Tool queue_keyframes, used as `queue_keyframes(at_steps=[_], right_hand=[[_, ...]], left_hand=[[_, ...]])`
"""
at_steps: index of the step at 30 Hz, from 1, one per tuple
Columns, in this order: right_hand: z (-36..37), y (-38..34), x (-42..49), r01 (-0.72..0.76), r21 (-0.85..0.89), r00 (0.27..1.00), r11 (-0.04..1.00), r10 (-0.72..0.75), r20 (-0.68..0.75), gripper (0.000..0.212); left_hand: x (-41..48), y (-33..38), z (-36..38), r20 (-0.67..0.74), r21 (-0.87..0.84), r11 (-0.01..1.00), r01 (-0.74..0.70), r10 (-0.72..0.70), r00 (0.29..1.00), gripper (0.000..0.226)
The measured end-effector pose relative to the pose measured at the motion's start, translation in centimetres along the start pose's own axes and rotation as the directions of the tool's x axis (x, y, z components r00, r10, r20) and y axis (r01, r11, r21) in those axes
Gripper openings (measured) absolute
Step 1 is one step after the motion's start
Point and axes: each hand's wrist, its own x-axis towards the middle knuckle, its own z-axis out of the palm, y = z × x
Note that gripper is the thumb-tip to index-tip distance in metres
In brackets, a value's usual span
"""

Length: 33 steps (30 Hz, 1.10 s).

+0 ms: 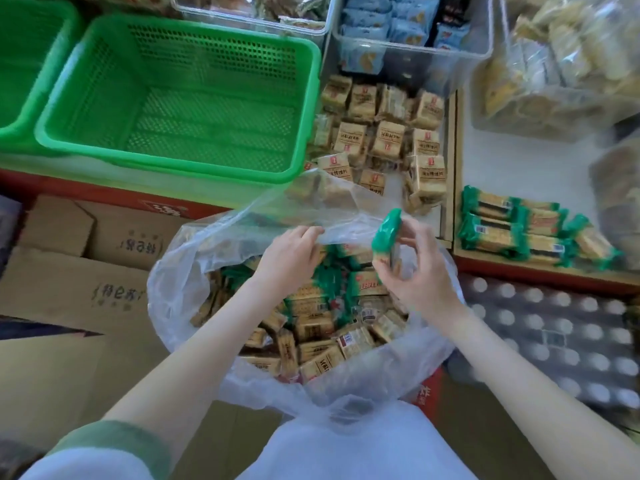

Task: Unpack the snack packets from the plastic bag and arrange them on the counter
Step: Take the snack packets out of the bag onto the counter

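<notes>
Here, the right grip (412, 268) was clamped on a packet (387, 237), thumb on the near face and fingers curled round the far one, so that its green end stood up above the knuckles. Just left of it, the left grip (291, 251) was closed on the far rim of the bag (180, 282), pinching the clear film and holding it lifted. Both grips hung over the bag's open mouth, near each other but not touching. Directly beneath them, inside the bag, lay a loose heap (311, 330) of packets, tan ones toward the wrists and green-ended ones right under the palms.

Beyond the right grip, on the bench (502, 168), tan packets (381, 140) lay in rough rows, the nearest just past the lifted rim. To the right of the right grip, past a low wooden divider (457, 161), green packets (519, 230) lay side by side on the bench.

Beyond the left grip sat a green basket (173, 98), with a second basket (20, 64) at its left. Farther off past both grips stood clear bins (415, 60), one holding blue packets (374, 19). Left of the left forearm were cardboard boxes (69, 271); right of the right forearm was a wrapped pack of bottles (554, 323).
</notes>
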Motion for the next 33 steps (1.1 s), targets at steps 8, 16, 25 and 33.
queue_keyframes(at_steps=[8,16,25,33], right_hand=[[-12.1,7.8,0.5,-0.589,-0.047,0.753,0.807,0.527,-0.395,0.062],[-21.5,19.5,-2.7,-0.736,-0.325,0.664,0.594,0.539,-0.518,0.054],[-25.6,25.9,-3.1,-0.627,-0.612,0.750,0.482,0.587,-0.306,0.055],[-19.6,17.2,-1.4,-0.268,-0.652,0.955,0.709,0.108,-0.275,0.056]], left_hand=[[6.0,10.3,3.0,-0.055,-0.017,0.970,-0.243,0.242,0.969,0.035],[11.2,20.0,7.1,-0.014,0.030,0.936,-0.349,0.350,0.937,0.034],[13.6,22.6,9.5,0.126,0.163,0.925,-0.343,0.325,0.937,0.035],[12.3,19.0,6.9,0.118,0.163,0.932,-0.325,0.308,0.944,0.040]])
